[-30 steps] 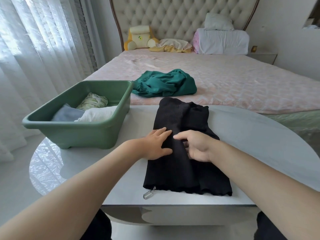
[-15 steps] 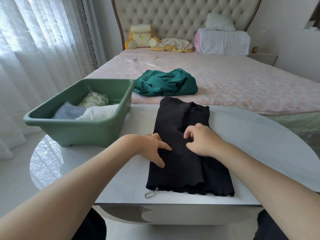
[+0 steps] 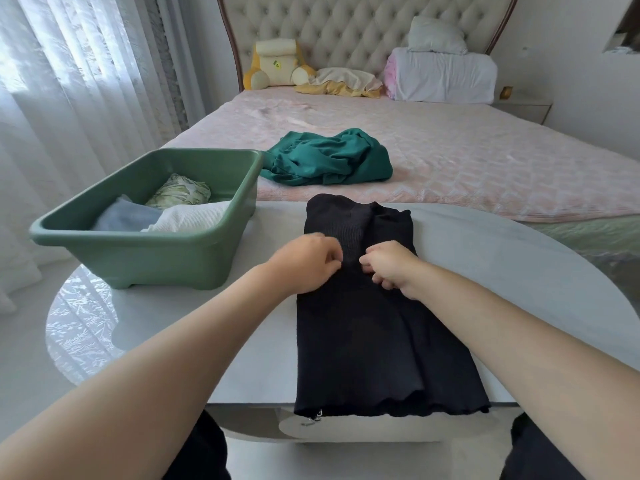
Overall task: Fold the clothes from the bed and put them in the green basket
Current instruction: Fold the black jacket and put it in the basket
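Head view: left hand (image 3: 304,266), right hand (image 3: 393,268) pinch black garment (image 3: 367,344) overhanging near edge of table (image 3: 519,271).

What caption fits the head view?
Left hand and right hand pinch a black ribbed garment beside a green plastic basket.

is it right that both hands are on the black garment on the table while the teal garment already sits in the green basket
No. The head view shows the teal garment lying on the bed, beyond the green basket, not in it. The left hand and right hand are on the black garment on the table.
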The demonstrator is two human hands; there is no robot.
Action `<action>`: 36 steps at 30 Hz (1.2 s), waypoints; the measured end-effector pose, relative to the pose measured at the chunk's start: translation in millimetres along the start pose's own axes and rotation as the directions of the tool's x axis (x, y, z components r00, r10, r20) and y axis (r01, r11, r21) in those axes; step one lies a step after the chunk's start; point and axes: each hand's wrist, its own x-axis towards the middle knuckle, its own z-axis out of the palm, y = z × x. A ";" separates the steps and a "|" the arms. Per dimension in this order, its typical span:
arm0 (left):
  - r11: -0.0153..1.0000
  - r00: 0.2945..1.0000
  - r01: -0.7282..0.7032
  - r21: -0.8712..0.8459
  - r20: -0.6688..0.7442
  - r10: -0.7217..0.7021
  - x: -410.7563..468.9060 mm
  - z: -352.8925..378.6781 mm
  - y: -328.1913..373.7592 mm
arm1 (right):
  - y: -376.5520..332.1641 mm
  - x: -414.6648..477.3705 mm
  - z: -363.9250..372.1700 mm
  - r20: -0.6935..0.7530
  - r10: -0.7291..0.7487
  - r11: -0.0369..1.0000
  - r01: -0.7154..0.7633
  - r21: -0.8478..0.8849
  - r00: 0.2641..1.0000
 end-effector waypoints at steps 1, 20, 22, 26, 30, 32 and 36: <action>0.999 0.996 -0.029 0.019 -0.085 0.030 4.0 5.6 -1.7 | -3.4 -0.3 -1.0 0.027 0.058 0.994 -0.060 0.087 0.998; 0.975 0.984 -0.044 0.220 0.180 0.004 11.6 32.0 -13.0 | 9.0 0.9 -1.7 -0.191 -0.278 0.812 0.125 -0.570 0.941; 0.981 0.988 -0.054 0.187 0.152 0.025 12.5 30.1 -14.1 | 7.8 1.1 -3.1 -0.126 -0.464 0.660 0.248 -0.709 0.877; 0.996 0.996 -0.063 -0.064 -0.067 0.058 21.8 30.1 -15.3 | 12.8 11.2 -2.2 0.171 -0.514 0.488 0.451 -0.748 0.840; 0.995 0.977 -0.061 -0.084 -0.208 0.042 35.0 28.9 -18.4 | 27.8 22.0 -0.9 0.248 -0.375 0.430 0.405 -0.807 0.893; 0.998 0.984 -0.051 -0.037 -0.174 0.044 44.7 28.6 -21.4 | 18.0 28.5 -4.2 0.145 -0.510 0.425 0.395 -0.815 0.848; 0.981 0.993 -0.033 0.191 -0.102 0.053 70.9 29.3 -21.5 | 3.3 50.0 -16.7 0.130 -0.517 0.468 0.407 -0.784 0.846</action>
